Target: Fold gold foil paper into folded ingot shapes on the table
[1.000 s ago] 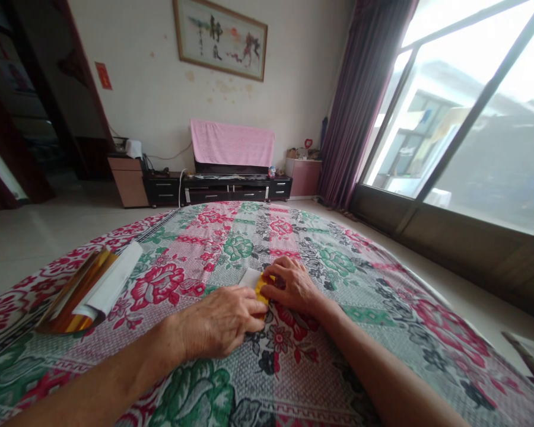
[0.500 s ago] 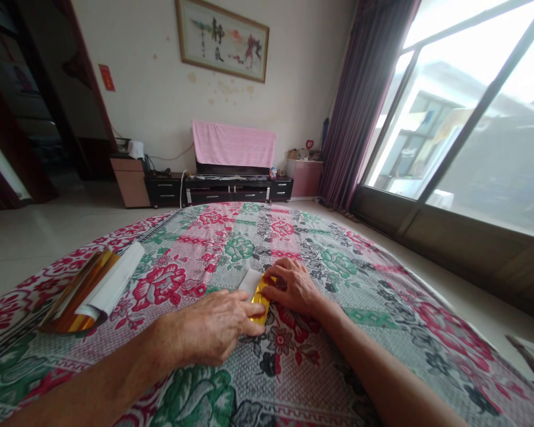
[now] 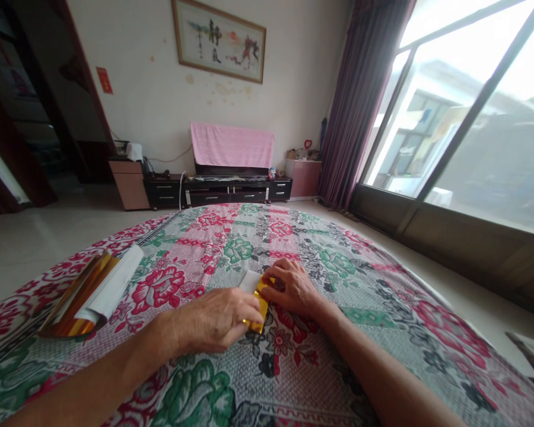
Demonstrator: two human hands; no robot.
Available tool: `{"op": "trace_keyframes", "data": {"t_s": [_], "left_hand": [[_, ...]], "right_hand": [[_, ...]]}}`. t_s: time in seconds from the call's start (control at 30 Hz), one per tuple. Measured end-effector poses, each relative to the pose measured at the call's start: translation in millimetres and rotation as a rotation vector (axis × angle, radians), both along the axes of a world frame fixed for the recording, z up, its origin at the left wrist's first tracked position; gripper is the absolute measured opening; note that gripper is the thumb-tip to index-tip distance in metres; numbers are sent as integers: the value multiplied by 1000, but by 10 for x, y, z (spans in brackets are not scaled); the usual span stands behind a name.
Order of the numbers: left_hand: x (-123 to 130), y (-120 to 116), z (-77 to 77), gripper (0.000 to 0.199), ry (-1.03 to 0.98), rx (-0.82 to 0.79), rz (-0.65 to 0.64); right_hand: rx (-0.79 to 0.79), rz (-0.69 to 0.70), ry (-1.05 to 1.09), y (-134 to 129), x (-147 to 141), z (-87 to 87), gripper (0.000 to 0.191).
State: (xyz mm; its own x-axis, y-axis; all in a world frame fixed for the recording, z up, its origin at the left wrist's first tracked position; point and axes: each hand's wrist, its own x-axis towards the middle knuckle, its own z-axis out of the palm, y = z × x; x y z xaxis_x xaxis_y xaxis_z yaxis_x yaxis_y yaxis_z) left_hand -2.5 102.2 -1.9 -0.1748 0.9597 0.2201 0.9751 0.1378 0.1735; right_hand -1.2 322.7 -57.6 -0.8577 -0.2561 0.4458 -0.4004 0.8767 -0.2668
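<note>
A small piece of gold foil paper [image 3: 262,305], partly folded, lies on the flowered tablecloth, its white backing [image 3: 249,281] showing at the far left side. My right hand [image 3: 293,284] holds the far end of the gold paper, thumb and fingers pressed together on it. At the near left edge, my left hand [image 3: 225,317] has its fingers curled round the paper, and a bit of gold shows under the fingertips. Those left fingertips are slightly blurred, and the hand covers part of the paper.
To the left lies a loose stack of curled gold and white paper sheets [image 3: 91,296]. The patterned tablecloth [image 3: 338,356] covers a round table. Beyond it stand a low black cabinet [image 3: 225,196] and a screen under a pink cloth [image 3: 231,145]. Windows are on the right.
My left hand's fingers have lifted off the gold paper's face and curled at its left edge. More gold shows at the near end. My right hand stays in place.
</note>
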Motion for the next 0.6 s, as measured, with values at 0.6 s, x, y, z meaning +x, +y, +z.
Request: {"op": "trace_keyframes", "data": {"t_s": [0.6], "left_hand": [[-103,-5,-118,19,-100,-77,13]], "right_hand": [[-80,74,140,-52,117,132,17]]}}
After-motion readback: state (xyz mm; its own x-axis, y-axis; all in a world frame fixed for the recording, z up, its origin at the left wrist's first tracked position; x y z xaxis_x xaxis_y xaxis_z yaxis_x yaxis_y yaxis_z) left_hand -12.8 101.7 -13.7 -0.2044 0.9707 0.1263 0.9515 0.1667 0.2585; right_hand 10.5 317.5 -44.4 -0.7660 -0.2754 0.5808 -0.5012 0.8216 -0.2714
